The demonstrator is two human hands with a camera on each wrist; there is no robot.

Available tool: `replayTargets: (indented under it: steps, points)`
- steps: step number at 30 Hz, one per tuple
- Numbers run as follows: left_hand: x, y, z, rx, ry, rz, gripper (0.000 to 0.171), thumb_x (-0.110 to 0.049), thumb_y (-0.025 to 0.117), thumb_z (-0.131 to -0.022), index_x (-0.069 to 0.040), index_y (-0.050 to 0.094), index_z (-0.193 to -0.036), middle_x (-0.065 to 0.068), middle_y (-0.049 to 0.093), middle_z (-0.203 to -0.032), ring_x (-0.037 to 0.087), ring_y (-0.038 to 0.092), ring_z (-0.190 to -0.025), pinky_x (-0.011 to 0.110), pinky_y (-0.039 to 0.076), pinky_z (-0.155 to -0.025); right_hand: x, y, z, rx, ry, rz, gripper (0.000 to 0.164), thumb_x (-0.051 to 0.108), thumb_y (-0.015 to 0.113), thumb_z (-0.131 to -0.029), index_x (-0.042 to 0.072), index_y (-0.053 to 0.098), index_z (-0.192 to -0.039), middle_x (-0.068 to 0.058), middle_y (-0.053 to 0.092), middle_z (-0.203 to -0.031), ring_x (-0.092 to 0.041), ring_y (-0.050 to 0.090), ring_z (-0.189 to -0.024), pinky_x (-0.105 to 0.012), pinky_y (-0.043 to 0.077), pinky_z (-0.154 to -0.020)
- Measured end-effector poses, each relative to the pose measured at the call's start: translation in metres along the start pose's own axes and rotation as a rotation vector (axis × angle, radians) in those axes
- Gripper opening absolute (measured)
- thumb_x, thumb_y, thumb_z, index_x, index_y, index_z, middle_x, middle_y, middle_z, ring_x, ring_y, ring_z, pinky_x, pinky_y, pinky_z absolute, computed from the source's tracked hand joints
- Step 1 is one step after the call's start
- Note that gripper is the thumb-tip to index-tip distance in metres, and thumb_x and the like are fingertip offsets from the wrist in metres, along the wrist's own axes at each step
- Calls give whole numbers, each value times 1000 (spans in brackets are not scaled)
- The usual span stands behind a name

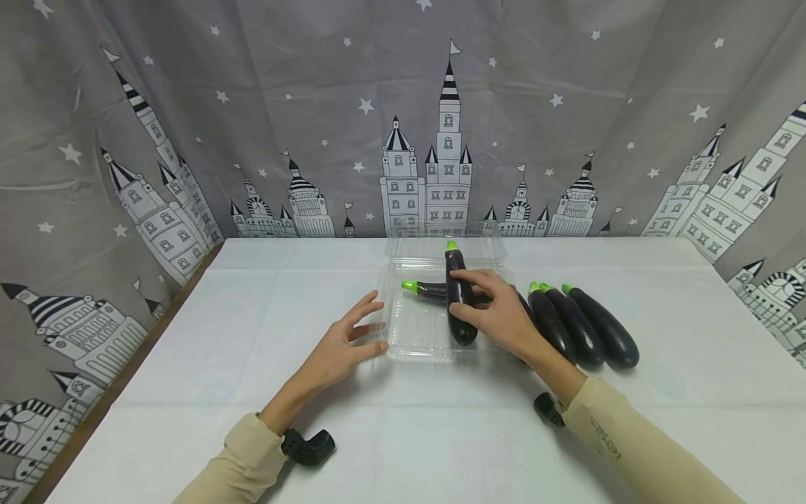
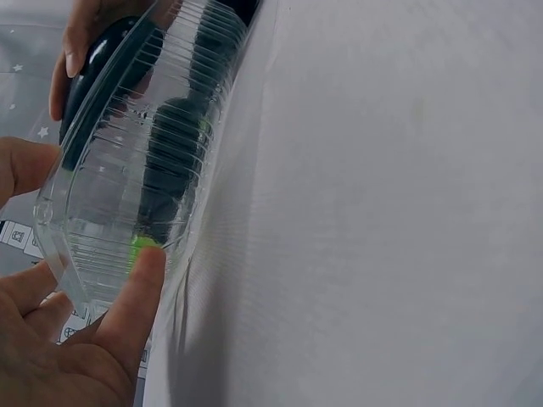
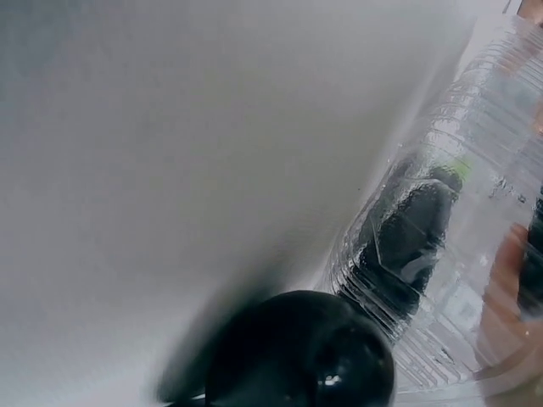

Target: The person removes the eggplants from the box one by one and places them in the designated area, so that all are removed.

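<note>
My right hand [image 1: 500,311] grips a dark purple eggplant [image 1: 462,329] with a green stem end, thumb on one side and fingers on the other. This eggplant is held over a clear plastic clamshell box [image 1: 406,325], stem pointing to the back. Inside the box another eggplant [image 1: 431,290] lies crosswise, its stem end [image 2: 144,242] to the left; the right hand partly covers it in the head view. My left hand [image 1: 336,350] is at the box's left wall, fingers spread and fingertips seeming to touch the plastic.
Several eggplants [image 1: 601,325] lie side by side to the right of the box, one partly behind the right forearm. The box's lid [image 1: 406,248] is folded back toward the curtain [image 1: 283,105]. Everything stands on a white-covered table [image 1: 189,364].
</note>
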State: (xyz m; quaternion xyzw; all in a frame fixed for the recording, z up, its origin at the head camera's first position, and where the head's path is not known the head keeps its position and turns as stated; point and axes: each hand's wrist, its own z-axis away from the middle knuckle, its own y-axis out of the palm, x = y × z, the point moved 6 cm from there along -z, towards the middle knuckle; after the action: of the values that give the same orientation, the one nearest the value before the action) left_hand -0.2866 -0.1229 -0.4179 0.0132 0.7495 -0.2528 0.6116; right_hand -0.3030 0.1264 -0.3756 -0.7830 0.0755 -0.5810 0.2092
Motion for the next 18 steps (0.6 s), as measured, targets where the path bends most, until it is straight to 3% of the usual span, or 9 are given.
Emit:
replayTargets:
  steps: [10,18]
  points:
    - [-2,1,-2,14,-7,-9,70,-14,70,-88,0,38,-149,2,15,-164,45,44,-131,56,39,-105,6,-6,1,-7,-25,8,53,14,71,-89,11,57,-139,-13,48,-138,-35,51,-120,-49,46,-101]
    - [0,0,1,9,-18,-38,70,-16,71,-89,-1,38,-149,3,16,-164,45,44,-131,58,38,-105,19,-16,8,16,-19,26,53,13,70,-88,11,56,-140,-13,48,-138,-37,50,-120,-52,47,-99]
